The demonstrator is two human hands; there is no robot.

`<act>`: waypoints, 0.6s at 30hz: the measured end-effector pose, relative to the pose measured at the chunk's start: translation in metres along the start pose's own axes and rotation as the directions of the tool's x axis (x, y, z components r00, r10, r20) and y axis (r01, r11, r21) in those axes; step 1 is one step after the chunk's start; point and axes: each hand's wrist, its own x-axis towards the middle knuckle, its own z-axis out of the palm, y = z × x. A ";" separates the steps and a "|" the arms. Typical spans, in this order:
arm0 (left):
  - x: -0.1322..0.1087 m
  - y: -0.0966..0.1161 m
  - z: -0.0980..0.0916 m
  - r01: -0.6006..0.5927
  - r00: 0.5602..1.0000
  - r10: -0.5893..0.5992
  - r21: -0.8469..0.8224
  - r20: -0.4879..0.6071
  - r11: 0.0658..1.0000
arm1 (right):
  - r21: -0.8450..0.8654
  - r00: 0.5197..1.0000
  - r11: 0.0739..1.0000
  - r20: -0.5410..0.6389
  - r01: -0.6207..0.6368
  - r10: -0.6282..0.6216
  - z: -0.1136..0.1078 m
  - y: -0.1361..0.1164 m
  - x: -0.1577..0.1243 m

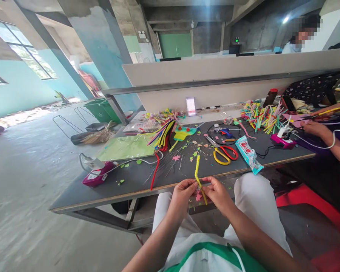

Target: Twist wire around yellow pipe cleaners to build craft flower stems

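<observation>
A yellow fuzzy pipe cleaner (197, 166) stands nearly upright at the table's front edge, bent slightly at its middle. My left hand (184, 191) pinches it from the left. From the other side, my right hand (218, 193) has thumb and fingers closed on its lower part. Pink paper pieces (198, 195) show just below the fingers; whether they are attached cannot be made out. Beyond my hands lie scissors (222, 151) with one yellow and one red handle, thin wires (170, 162) and a red pipe cleaner (155, 172).
Purple power strips (98, 175) sit at both sides of the table (73, 194). A blue glue gun (226, 132), a blue-white packet (248, 153), a green sheet (124, 147) and bundled pipe cleaners (262, 117) lie across it. At right, a co-worker's hand (317, 128) is beside pink material.
</observation>
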 end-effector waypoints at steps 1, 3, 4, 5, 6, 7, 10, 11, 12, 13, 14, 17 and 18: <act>0.000 0.000 0.000 -0.001 1.000 0.001 0.005 0.004 1.000 | -0.076 0.996 0.995 -0.061 0.066 -0.071 -0.004 -0.002 0.000; 0.001 0.001 -0.001 0.001 1.000 -0.001 0.009 0.027 1.000 | -0.202 0.950 0.958 -0.194 0.205 -0.244 -0.009 -0.008 0.002; 0.001 0.001 -0.002 0.010 0.999 -0.010 0.004 0.049 1.000 | -0.218 0.918 0.941 -0.246 0.260 -0.310 -0.011 -0.012 0.003; 0.001 0.000 -0.002 0.028 0.997 -0.027 -0.009 0.075 1.000 | -0.191 0.895 0.935 -0.284 0.298 -0.343 -0.012 -0.015 0.005; 0.001 0.000 -0.001 0.052 0.994 -0.049 -0.028 0.101 0.998 | -0.119 0.891 0.942 -0.308 0.313 -0.335 -0.011 -0.018 0.006; 0.001 0.000 -0.001 0.080 0.989 -0.073 -0.053 0.127 0.995 | -0.012 0.904 0.953 -0.312 0.303 -0.291 -0.011 -0.021 0.008; 0.000 0.001 0.000 0.157 0.970 -0.130 -0.120 0.205 0.980 | 0.344 0.991 0.932 -0.115 0.110 -0.074 -0.007 -0.024 0.010; 0.000 0.001 0.000 0.172 0.965 -0.140 -0.131 0.222 0.976 | 0.415 1.000 0.910 -0.012 0.028 -0.025 -0.006 -0.023 0.011; 0.000 0.000 -0.001 0.181 0.963 -0.148 -0.134 0.226 0.974 | 0.454 0.998 0.891 0.065 -0.030 0.001 -0.006 -0.022 0.012; 0.001 0.000 -0.001 0.188 0.964 -0.157 -0.134 0.214 0.973 | 0.469 0.995 0.881 0.102 -0.057 0.010 -0.006 -0.020 0.012; 0.002 0.000 -0.001 0.193 0.968 -0.167 -0.133 0.185 0.972 | 0.472 0.995 0.880 0.101 -0.059 0.012 -0.006 -0.018 0.013; 0.003 -0.001 -0.002 0.198 0.979 -0.190 -0.126 0.074 0.972 | 0.472 0.999 0.881 0.030 -0.036 0.025 -0.008 -0.013 0.017; 0.004 -0.001 -0.002 0.196 0.980 -0.191 -0.121 0.050 0.973 | 0.479 0.999 0.877 0.034 -0.045 0.033 -0.008 -0.012 0.018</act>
